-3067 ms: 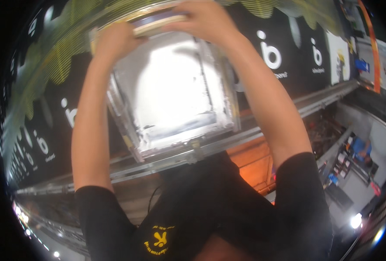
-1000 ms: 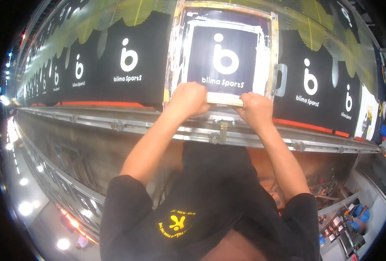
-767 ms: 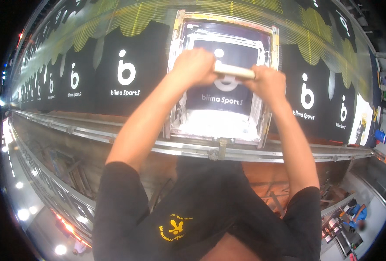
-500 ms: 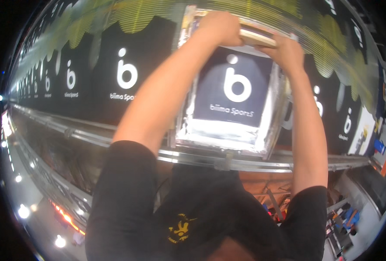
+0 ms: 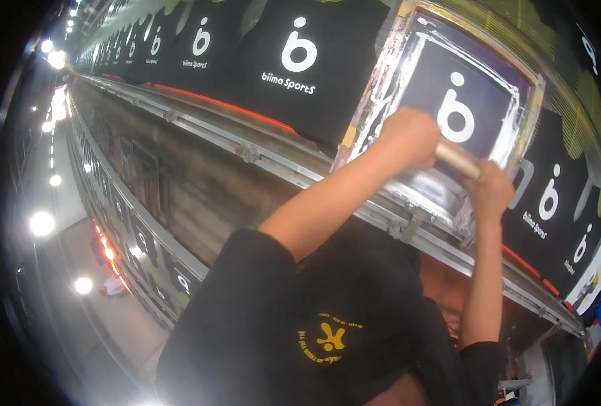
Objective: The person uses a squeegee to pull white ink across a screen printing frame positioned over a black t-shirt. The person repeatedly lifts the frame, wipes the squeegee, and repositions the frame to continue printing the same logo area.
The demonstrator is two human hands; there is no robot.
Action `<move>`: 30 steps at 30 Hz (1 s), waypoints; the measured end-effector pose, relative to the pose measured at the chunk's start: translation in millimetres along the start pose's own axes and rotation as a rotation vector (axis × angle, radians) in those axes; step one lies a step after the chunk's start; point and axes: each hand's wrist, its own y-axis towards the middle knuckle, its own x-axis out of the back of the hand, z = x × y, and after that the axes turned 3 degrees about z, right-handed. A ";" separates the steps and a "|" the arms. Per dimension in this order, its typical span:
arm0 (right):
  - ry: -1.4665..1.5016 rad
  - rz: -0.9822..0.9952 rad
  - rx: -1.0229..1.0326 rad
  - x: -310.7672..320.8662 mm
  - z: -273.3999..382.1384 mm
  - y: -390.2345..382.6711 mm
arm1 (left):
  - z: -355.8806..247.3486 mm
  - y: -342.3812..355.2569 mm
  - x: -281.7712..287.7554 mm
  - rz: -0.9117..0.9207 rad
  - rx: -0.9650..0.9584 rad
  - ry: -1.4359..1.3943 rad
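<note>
My left hand (image 5: 412,135) and my right hand (image 5: 490,186) are closed round the ends of a pale squeegee handle (image 5: 457,159), over the lower part of a screen printing frame (image 5: 532,115). The screen is dark, with white ink smeared along its inner borders and a white logo showing in the middle; its lettering is mostly hidden by my hands and the squeegee. Beside the frame, black garment pieces (image 5: 337,81) lie in a long row, each with a white logo. A clamp (image 5: 409,227) sits at the frame's near edge on a metal rail.
The metal rail (image 5: 232,142) runs diagonally along the table's near edge. Below it is a gap with a second row of printed pieces (image 5: 151,254) on another table. A small figure of a person (image 5: 113,287) in pale clothing is at the lower left, near red lights and bright lamps.
My hands and squeegee have come back from the screen's far edge to its lower part. The view has turned, so the rail now slants steeply and the screen sits further right.
</note>
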 end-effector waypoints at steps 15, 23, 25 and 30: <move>0.650 -0.370 -0.561 29.4 -62.5 -64.5 | -3.8 -42.6 -9.3 0.055 -0.199 0.054; 0.781 -0.327 -0.850 -4.1 -114.7 -11.8 | 24.3 83.9 75.6 -0.108 -0.235 0.031; 0.996 -0.221 -0.960 -5.8 -110.5 1.2 | 35.4 120.0 81.3 -0.134 -0.249 0.049; 1.115 -0.089 -1.119 15.0 -94.4 17.3 | 54.7 181.3 77.4 -0.103 -0.283 0.034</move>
